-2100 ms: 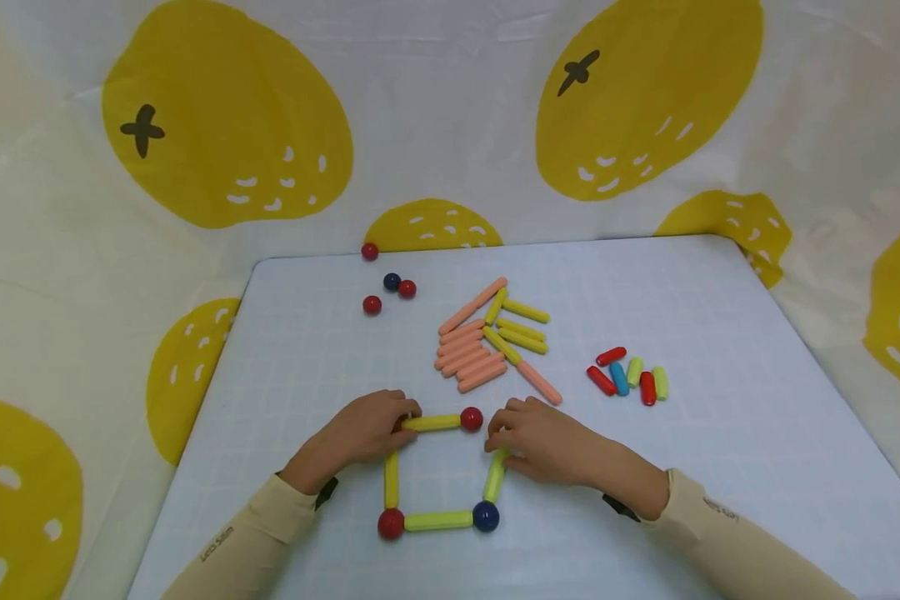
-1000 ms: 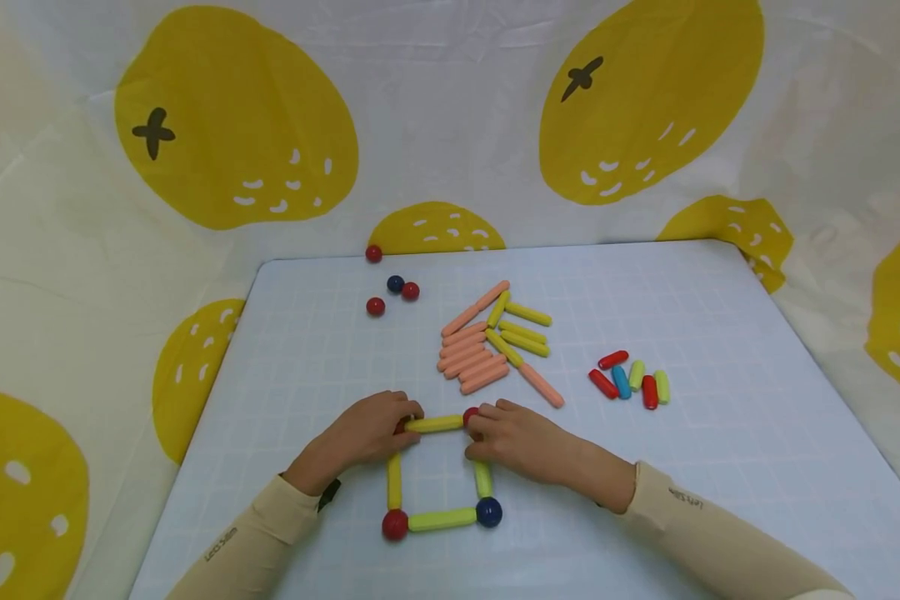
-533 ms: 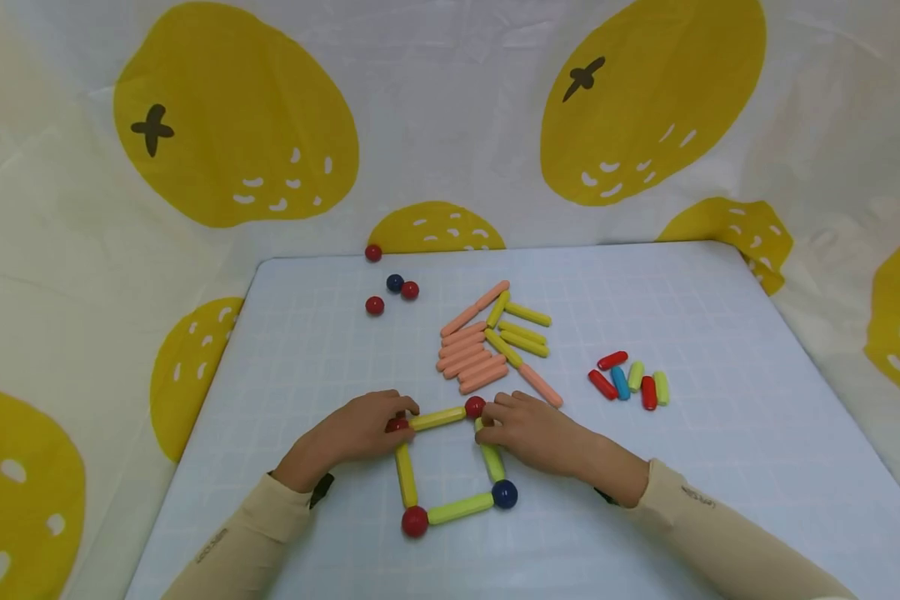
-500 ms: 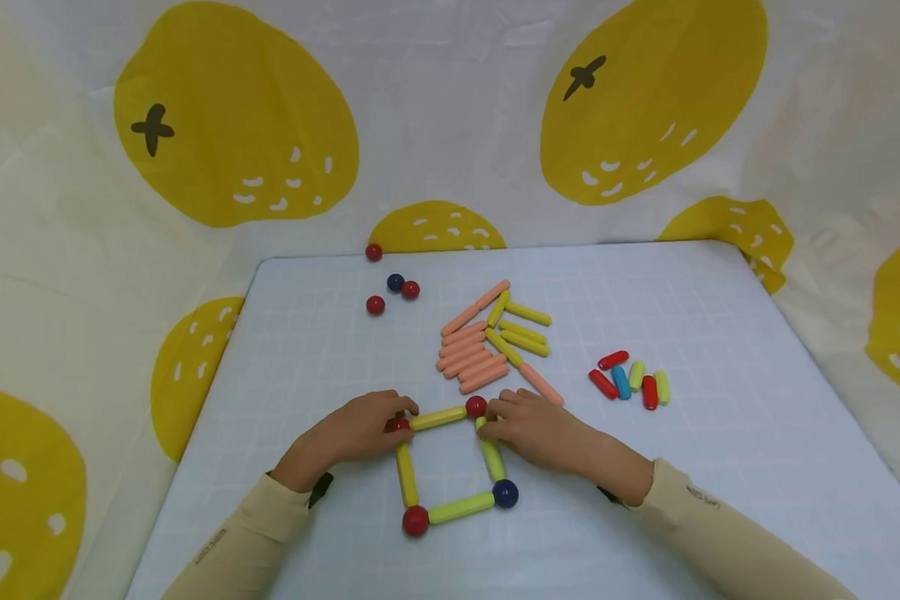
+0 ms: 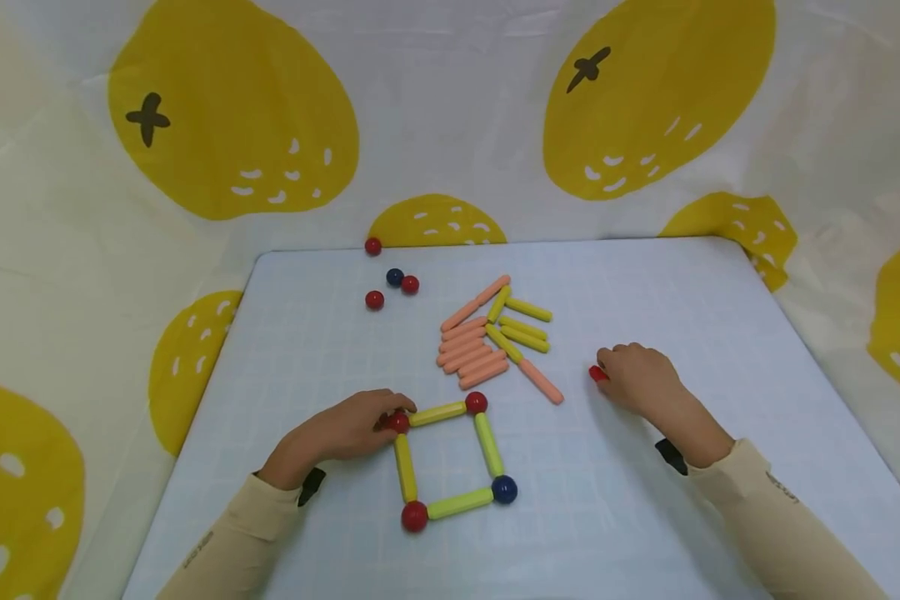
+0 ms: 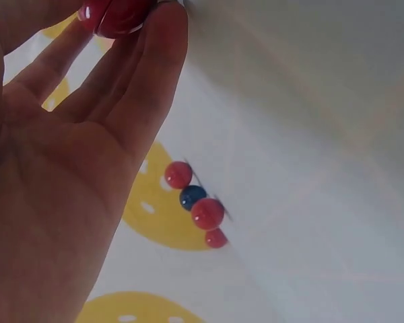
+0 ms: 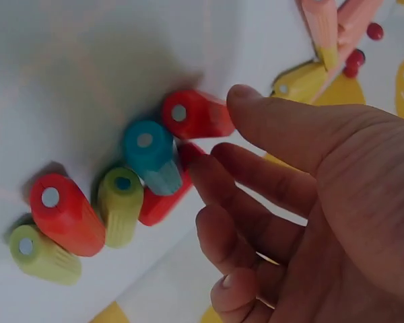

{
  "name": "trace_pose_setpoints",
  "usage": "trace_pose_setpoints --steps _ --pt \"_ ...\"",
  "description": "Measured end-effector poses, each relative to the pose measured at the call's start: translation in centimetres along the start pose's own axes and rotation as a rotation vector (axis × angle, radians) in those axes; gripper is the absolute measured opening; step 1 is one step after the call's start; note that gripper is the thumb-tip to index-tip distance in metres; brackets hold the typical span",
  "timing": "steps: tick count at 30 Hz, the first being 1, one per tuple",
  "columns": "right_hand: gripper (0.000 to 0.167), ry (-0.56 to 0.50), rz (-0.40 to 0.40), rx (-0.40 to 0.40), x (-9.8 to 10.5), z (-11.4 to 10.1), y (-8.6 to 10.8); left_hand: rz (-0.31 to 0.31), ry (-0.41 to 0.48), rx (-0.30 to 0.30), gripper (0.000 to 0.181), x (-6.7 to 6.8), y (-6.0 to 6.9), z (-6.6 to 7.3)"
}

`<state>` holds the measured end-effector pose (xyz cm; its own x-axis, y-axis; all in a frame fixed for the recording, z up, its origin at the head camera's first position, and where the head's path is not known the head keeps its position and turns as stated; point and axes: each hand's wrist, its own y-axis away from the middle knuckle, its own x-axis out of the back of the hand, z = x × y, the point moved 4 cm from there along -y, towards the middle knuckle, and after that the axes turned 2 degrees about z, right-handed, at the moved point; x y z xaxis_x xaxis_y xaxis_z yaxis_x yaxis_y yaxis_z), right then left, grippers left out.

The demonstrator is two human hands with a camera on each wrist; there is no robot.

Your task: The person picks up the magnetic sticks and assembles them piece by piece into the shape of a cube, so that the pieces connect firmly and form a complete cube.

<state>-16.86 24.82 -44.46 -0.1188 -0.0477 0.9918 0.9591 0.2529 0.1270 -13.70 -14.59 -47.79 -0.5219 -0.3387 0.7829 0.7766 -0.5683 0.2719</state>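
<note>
A four-sided frame of two yellow rods, two light-green rods (image 5: 460, 504), three red balls (image 5: 414, 517) and one blue ball (image 5: 504, 489) lies on the table. My left hand (image 5: 352, 427) pinches its far-left red ball (image 5: 398, 422), also seen at the top of the left wrist view. Over the short rods at the right is my right hand (image 5: 641, 379). In the right wrist view its thumb touches the end of a red short rod (image 7: 198, 114), with the fingertips close to a second red one (image 7: 165, 202). Blue (image 7: 148, 145) and light-green (image 7: 121, 208) short rods lie beside them.
Pink rods (image 5: 468, 350) and yellow rods (image 5: 525, 333) lie in a group beyond the square frame. Loose red balls (image 5: 374, 300) and a blue ball (image 5: 394, 277) are at the back left. A cloth with yellow fruit print (image 5: 450, 125) hangs behind the white table (image 5: 307, 333).
My right hand has left the square's far-right corner and moved right to the short rods. The square turned slightly and shifted earlier; my left hand stays at its far-left ball.
</note>
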Motion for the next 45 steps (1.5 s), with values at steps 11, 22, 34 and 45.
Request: trace_pose_setpoints --steps 11,22,34,45 --pt "0.011 0.042 -0.089 -0.058 -0.5 -1.9 -0.2 0.014 0.012 -0.056 0.027 0.0 0.1 0.3" --pt "0.021 -0.146 -0.107 0.229 1.7 -13.7 -0.3 0.033 0.033 -0.049 0.022 -0.3 0.1 0.4" --pt "0.022 -0.125 0.002 0.431 -1.0 -23.2 -0.5 0.063 0.013 -0.094 0.018 -0.3 0.1 0.6" --pt "0.022 -0.257 -0.005 0.45 -1.4 -23.8 -0.8 0.079 0.008 -0.094 0.023 -0.3 0.2 1.1"
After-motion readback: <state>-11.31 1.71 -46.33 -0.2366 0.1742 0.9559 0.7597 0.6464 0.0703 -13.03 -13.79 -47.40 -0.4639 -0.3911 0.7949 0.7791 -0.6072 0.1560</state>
